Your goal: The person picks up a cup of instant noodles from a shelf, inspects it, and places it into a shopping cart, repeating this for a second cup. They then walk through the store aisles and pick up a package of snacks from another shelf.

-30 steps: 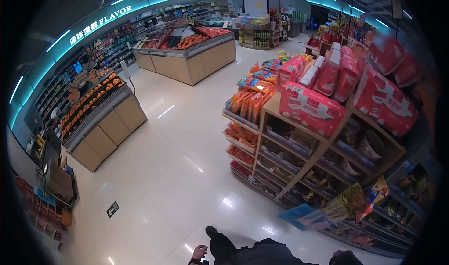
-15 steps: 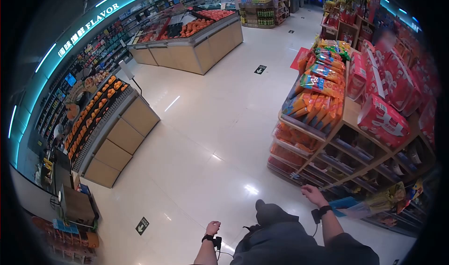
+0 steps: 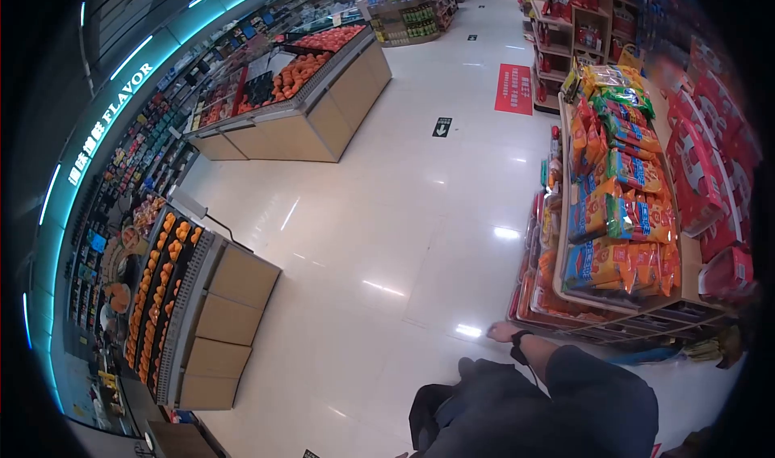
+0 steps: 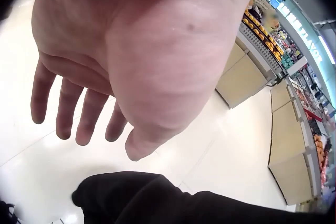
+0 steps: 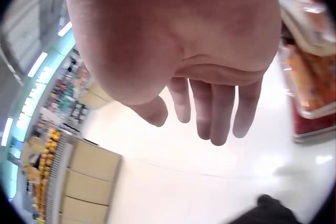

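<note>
Nothing is in my left hand (image 4: 131, 61); its fingers hang loosely over the pale floor in the left wrist view. The head view does not show that hand. My right hand (image 3: 504, 331), with a dark band at the wrist, hangs near the lower corner of a snack rack (image 3: 601, 300). Its fingers (image 5: 212, 108) hang down relaxed and hold nothing in the right wrist view. Orange and blue snack packets (image 3: 617, 224) lie piled on the rack's top, and trays of packed goods (image 5: 310, 82) line its side close by the right hand.
An orange fruit stand (image 3: 222, 321) stands to the left, and a larger produce stand (image 3: 323, 107) farther ahead. Pink gift boxes (image 3: 694, 167) are stacked behind the snack rack. Glossy floor (image 3: 404, 240) runs between the stands, with a red floor sign (image 3: 514, 89) ahead.
The view has moved forward and turned right along the aisle. The snack rack is nearer, now beside the right hand. The left hand has dropped out of the head view.
</note>
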`<state>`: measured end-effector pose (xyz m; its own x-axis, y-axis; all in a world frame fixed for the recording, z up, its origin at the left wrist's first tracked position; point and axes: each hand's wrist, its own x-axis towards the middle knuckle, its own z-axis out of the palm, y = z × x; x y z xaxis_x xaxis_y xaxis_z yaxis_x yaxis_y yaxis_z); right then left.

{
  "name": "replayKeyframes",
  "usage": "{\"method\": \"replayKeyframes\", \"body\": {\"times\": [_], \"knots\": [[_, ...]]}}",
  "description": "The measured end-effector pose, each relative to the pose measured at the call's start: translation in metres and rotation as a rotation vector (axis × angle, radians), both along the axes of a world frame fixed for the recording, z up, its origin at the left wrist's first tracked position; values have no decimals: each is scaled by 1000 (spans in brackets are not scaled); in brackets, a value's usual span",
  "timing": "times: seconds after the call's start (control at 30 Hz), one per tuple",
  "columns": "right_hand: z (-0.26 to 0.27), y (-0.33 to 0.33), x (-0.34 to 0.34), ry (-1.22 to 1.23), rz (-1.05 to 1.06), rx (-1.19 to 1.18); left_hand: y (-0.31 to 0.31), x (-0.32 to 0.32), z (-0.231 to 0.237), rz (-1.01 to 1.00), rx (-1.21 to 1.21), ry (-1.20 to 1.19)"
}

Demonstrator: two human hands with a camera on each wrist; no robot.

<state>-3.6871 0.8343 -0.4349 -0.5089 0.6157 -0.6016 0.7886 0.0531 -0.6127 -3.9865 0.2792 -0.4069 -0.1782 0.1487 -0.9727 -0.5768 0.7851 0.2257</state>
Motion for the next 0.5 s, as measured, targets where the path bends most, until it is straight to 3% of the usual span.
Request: {"method": "replayKeyframes", "body": {"times": [0.03,0.13,0.2,0.23,0.27,0.33,0.4,0.5], "knots": [[31,30,-46,193,-58,123,14,-20,-12,-22,23,-21],[133,117,-144,385,-38,111,109,-106,-34,-130,84,-63],[156,165,-168,423,-89,86,164,-164,-28,-296,277,-29],[162,189,-176,432,-65,106,211,-194,-35,-224,111,-6],[166,215,-181,440,-42,134,267,-223,-43,-276,118,-12],[148,251,-166,344,-178,156,363,-287,-51,-266,-75,103],[113,272,-129,153,-428,161,471,-337,-42,-333,-111,60],[33,254,-56,-199,-866,72,662,-386,4,-685,-60,121]]}}
